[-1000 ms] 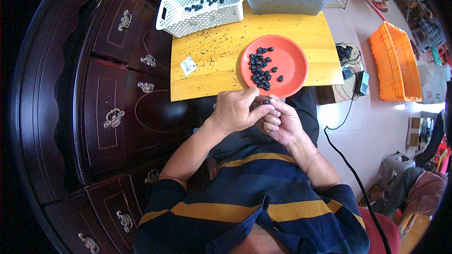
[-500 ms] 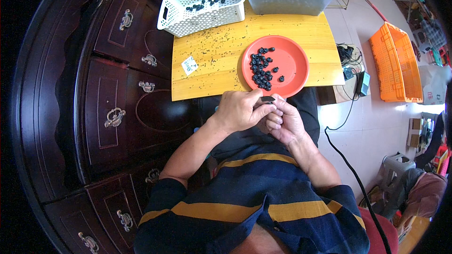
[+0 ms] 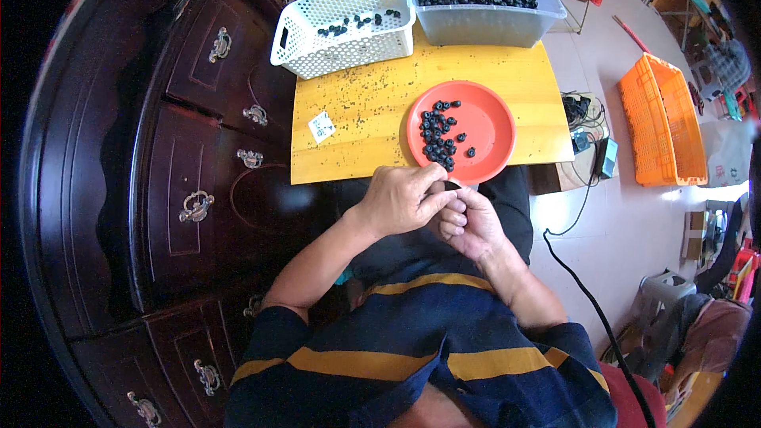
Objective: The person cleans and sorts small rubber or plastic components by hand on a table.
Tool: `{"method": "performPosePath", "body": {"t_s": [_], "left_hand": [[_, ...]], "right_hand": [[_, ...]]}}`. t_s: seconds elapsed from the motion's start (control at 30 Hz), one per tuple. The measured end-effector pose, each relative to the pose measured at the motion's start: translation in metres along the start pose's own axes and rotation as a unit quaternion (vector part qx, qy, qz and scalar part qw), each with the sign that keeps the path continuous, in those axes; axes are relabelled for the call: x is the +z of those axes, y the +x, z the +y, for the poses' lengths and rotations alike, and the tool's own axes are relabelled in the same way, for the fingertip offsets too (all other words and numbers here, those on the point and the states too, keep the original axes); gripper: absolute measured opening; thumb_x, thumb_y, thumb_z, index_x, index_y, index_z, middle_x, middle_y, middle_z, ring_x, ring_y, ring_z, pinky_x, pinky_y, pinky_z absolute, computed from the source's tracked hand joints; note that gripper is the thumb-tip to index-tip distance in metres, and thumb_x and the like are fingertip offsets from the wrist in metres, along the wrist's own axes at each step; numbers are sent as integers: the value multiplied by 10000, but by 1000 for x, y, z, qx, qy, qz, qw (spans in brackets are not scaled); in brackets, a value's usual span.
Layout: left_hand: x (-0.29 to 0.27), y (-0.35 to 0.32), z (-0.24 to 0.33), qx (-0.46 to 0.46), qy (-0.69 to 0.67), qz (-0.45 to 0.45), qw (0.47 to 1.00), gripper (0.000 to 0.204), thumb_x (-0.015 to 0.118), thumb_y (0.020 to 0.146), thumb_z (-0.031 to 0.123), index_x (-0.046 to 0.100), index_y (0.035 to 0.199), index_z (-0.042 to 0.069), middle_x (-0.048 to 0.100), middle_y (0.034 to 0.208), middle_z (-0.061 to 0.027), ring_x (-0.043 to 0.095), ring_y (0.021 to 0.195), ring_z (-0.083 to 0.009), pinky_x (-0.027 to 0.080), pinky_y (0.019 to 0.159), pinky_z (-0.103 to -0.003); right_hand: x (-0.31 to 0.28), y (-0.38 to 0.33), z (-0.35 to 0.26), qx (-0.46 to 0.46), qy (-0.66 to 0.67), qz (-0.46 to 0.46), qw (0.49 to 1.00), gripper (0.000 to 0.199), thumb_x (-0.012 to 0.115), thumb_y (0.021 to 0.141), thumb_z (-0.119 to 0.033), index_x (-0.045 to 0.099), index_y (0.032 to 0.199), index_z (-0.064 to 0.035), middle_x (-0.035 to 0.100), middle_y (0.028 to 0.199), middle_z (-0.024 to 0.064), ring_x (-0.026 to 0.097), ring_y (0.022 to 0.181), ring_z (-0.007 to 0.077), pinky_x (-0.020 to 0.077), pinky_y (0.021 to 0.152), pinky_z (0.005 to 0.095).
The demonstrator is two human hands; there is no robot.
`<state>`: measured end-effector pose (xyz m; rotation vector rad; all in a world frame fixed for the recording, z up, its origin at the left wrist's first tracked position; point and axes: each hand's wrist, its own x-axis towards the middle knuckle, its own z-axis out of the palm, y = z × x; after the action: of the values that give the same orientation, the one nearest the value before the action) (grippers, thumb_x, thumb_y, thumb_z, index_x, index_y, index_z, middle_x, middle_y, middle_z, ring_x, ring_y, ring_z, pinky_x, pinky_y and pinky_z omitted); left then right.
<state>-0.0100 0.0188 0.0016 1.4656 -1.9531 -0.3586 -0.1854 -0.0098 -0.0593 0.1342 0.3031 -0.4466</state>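
My left hand (image 3: pixel 400 200) and my right hand (image 3: pixel 471 224) meet in front of the table's near edge, fingertips touching, both closed. A small dark flat piece (image 3: pixel 451 186) shows between them, mostly hidden by the thumbs and fingers; its kind cannot be made out. Just beyond my fingertips a round red plastic dish (image 3: pixel 498 127) rests on the table. Small black ring-like parts with holes (image 3: pixel 437 131) are gathered in its left half, a few lying singly nearer the middle.
Dark specks litter the yellow wooden table (image 3: pixel 361 154) around a white paper square (image 3: pixel 322 128). Behind stand a white perforated basket (image 3: pixel 357 57) with several black parts and a clear tub (image 3: pixel 483 24) heaped with them. Dark drawers (image 3: pixel 186 170) flank the left; an orange crate (image 3: pixel 662 127) and black cable (image 3: pixel 583 277) lie right.
The table and everything on it sit lower in the picture, as the view has tilted. My hands stay together, and less of the dark piece shows between them.
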Motion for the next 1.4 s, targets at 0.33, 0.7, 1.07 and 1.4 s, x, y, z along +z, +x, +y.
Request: {"method": "performPosePath", "body": {"t_s": [0.33, 0.7, 1.07, 1.4], "left_hand": [[-89, 108, -99, -163, 224, 96, 956, 334, 726, 875, 359, 695, 1029, 65, 702, 739, -146, 708, 697, -369, 549, 640, -485], [-88, 107, -98, -196, 100, 79, 972, 398, 753, 866, 362, 699, 1116, 58, 664, 699, -128, 670, 632, -252, 511, 607, -392], [4, 1, 20, -67, -14, -69, 995, 347, 790, 822, 256, 705, 1119, 98, 713, 757, -82, 714, 682, -258, 560, 620, -386], [9, -6, 18, -9, 47, -39, 998, 276, 747, 831, 218, 668, 1052, 71, 705, 723, -84, 715, 668, -280, 567, 603, -422]], "right_hand": [[8, -4, -7, -39, -4, 6, 999, 329, 586, 1020, -282, 599, 1204, -10, 589, 870, 26, 519, 700, 127, 436, 596, 252], [25, -16, -17, -90, -22, 12, 996, 472, 520, 1045, -357, 521, 1359, -5, 618, 1313, 176, 619, 1191, 297, 524, 1000, 423], [19, -4, -9, -50, -75, -22, 996, 510, 463, 1058, -410, 505, 1445, -80, 526, 1473, 122, 503, 1333, 291, 408, 1111, 494], [18, -4, -2, -67, -92, -5, 994, 468, 470, 1064, -355, 509, 1431, -67, 552, 1446, 136, 539, 1301, 278, 431, 1101, 464]]}}
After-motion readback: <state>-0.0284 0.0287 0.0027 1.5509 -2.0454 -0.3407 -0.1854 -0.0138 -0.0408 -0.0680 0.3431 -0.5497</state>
